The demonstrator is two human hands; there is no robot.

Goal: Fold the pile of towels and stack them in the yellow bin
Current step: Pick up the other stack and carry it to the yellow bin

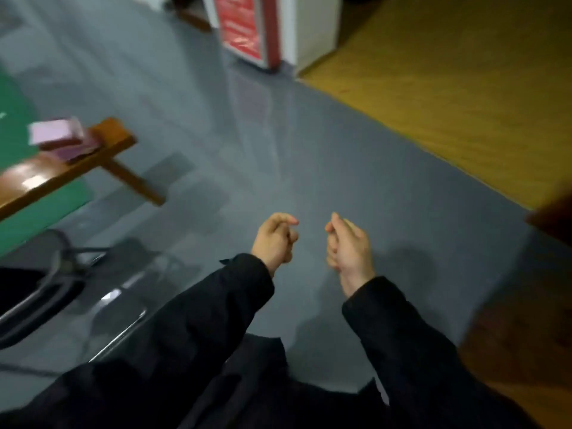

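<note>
Towels (57, 136), folded into a small pink and purple stack, sit on the end of a wooden bench (77, 164) at the left, well apart from both hands; motion blur smears their edges, so the number of pieces cannot be told. The left hand (275, 241) is held out in front of the body over the floor, fingers curled in on themselves and gripping nothing. The right hand (348, 246) is just beside it, apart from it, fingers likewise curled with nothing in them. Both arms wear black sleeves (402, 345).

The bench has a glossy brown top and a slanted leg reaching down to the floor. Behind it lies a green mat (15, 119). At the lower left is a dark chair (46, 289) with a shiny metal frame, close to the left sleeve. At the top stands a red and white sign (244, 29) against a white base.

The floor (309, 156) is smooth grey and reflective. To the right it meets a strip of yellow-brown wood flooring (458, 88) along a diagonal edge. The whole view is tilted and blurred.
</note>
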